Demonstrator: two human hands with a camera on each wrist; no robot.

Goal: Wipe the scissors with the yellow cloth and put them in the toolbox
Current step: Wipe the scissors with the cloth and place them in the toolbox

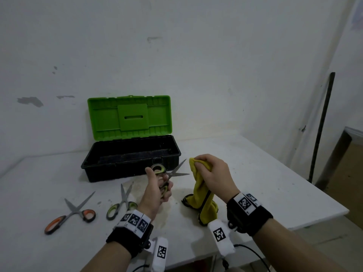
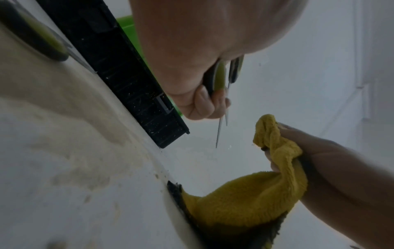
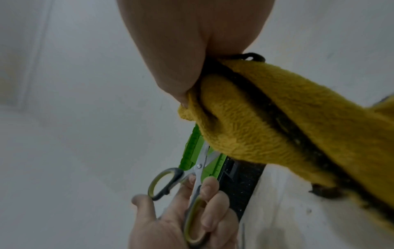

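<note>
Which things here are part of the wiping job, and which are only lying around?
In use: green scissors in left hand; yellow cloth in right hand; open toolbox.
Lying about: orange scissors, second green scissors, both on the table.

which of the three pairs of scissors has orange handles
The steel scissors with orange-and-grey handles, lying open at the table's far left; the other two pairs have green-and-black handles.
</note>
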